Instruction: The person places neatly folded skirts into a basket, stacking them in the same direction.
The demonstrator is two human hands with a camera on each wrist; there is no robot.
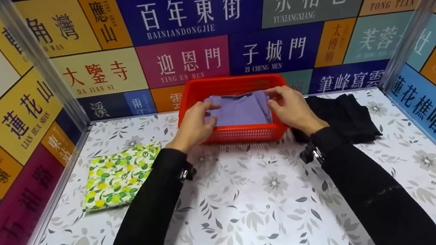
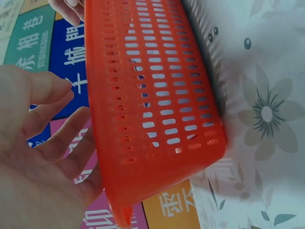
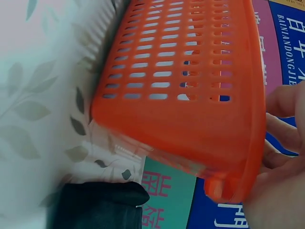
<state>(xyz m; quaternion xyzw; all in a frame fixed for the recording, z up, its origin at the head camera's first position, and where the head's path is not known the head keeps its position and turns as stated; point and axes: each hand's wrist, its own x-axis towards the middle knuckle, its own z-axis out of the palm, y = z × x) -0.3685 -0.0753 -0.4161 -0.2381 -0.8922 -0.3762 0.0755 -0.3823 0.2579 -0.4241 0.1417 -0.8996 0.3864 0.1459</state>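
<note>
A folded purple cloth (image 1: 240, 110) lies inside a red plastic basket (image 1: 241, 134) at the back of the table. My left hand (image 1: 194, 126) is over the basket's left side, fingertips right at the cloth's left edge, thumb and fingers apart. On the opposite side my right hand (image 1: 296, 108) reaches over the rim, its fingertips close to the cloth's right edge. In the left wrist view the fingers are loosely bent behind the basket's slotted wall (image 2: 157, 95), with no cloth showing between them. The rim hides part of the right fingers in the right wrist view.
Left of the basket lies a folded cloth with a lemon print (image 1: 120, 178). A black folded cloth (image 1: 343, 119) is on the right, partly behind the right forearm. Sign-patterned panels (image 1: 192, 7) wall the floral-covered table (image 1: 257, 211) at the back and sides.
</note>
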